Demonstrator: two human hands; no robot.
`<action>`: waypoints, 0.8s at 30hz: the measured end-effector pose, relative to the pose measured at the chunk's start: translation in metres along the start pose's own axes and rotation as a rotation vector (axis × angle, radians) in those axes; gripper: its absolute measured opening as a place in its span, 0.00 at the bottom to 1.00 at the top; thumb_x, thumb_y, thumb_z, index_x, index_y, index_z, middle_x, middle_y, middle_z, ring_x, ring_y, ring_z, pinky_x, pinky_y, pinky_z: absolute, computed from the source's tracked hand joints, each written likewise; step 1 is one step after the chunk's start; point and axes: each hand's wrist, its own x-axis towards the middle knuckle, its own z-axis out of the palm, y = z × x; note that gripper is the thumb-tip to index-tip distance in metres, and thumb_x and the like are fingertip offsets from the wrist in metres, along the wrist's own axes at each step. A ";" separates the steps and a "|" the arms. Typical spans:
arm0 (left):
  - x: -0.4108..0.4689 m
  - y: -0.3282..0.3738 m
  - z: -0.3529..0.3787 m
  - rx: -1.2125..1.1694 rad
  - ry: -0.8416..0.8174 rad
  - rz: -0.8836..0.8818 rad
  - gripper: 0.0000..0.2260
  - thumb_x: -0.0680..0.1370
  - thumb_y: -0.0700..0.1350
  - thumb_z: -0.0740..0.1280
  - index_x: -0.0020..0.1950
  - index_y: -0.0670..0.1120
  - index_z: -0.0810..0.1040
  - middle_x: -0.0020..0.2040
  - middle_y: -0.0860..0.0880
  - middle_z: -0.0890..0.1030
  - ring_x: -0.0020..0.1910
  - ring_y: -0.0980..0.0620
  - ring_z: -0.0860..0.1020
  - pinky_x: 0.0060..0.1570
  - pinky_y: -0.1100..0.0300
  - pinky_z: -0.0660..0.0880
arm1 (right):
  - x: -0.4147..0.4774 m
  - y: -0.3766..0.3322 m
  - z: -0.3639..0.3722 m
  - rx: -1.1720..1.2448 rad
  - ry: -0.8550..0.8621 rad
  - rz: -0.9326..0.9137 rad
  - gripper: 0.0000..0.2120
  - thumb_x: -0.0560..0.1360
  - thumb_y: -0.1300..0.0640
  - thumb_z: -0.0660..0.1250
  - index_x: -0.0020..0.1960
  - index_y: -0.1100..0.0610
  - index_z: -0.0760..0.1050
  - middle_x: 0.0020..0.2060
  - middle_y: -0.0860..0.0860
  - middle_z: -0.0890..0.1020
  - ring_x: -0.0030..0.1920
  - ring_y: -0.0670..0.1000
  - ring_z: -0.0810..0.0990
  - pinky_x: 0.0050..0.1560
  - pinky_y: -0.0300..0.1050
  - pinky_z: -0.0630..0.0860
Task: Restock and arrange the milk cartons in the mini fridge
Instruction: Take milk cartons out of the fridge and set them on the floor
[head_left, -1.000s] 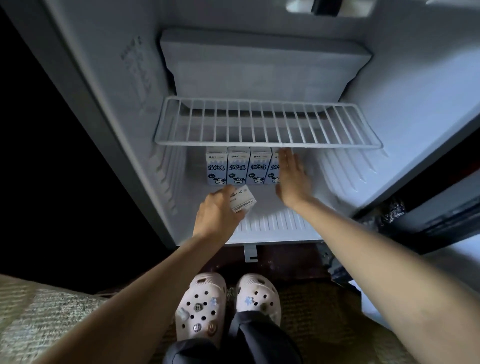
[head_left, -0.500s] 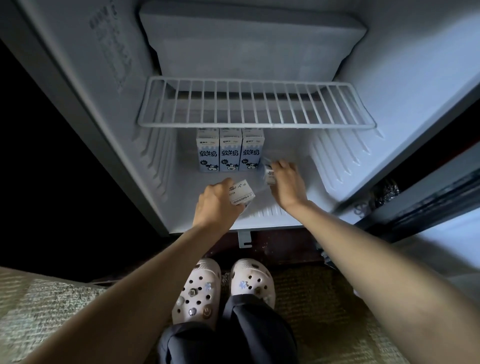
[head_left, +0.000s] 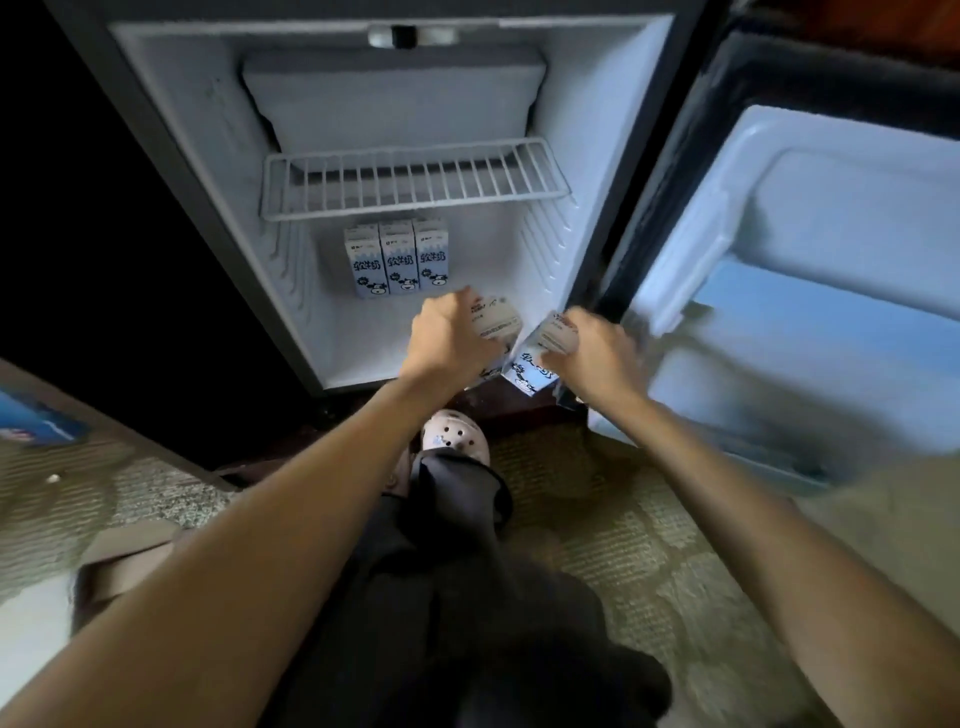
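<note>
Stock in hand: two cartons. The left hand (head_left: 449, 340) has its grip closed round a small blue-and-white paper milk carton (head_left: 496, 322), held tilted with a white printed panel uppermost, over the front of the white ribbed fridge floor (head_left: 363, 343). The right hand (head_left: 597, 353) grips a second carton (head_left: 535, 371) of the same kind, also tilted, its lower end at the front lip of the grey mini fridge (head_left: 597, 156). Whether it touches anything below cannot be told. The two held cartons sit just beside each other.

Stock in place: a row of three matching cartons (head_left: 397, 265) stands upright and side by side at the back left of the fridge floor, under the white wire shelf (head_left: 410, 182), cow print facing forward. Bare floor lies to the right of that row.

Judgement: the step in hand is setting these two down. To do it well:

- Turn each carton upright before it passes under the shelf rail.
- Place one at a time – the left-hand carton first, since it is nearer the row.
- Slide it flush against the row's right end, print forward.
- Keep contact light, since a hard nudge could topple the standing three.
- Let go only once the base sits flat.
</note>
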 end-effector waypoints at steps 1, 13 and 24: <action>-0.012 0.014 0.000 0.019 -0.036 0.040 0.13 0.70 0.46 0.72 0.50 0.42 0.77 0.48 0.43 0.81 0.46 0.46 0.78 0.41 0.61 0.73 | -0.020 0.006 -0.016 0.010 0.005 0.026 0.12 0.72 0.55 0.70 0.51 0.60 0.74 0.48 0.56 0.81 0.48 0.56 0.79 0.40 0.42 0.69; -0.169 0.166 0.087 0.074 -0.355 0.418 0.11 0.71 0.46 0.72 0.48 0.42 0.76 0.49 0.40 0.81 0.49 0.42 0.78 0.38 0.59 0.68 | -0.260 0.126 -0.139 0.039 0.193 0.413 0.10 0.68 0.57 0.71 0.45 0.59 0.74 0.37 0.52 0.76 0.39 0.54 0.72 0.37 0.43 0.64; -0.284 0.191 0.210 0.122 -0.660 0.443 0.17 0.71 0.41 0.72 0.60 0.44 0.76 0.54 0.45 0.81 0.48 0.49 0.79 0.36 0.67 0.70 | -0.427 0.257 -0.102 0.077 0.235 0.910 0.15 0.73 0.56 0.69 0.57 0.61 0.73 0.52 0.58 0.80 0.48 0.56 0.76 0.44 0.41 0.66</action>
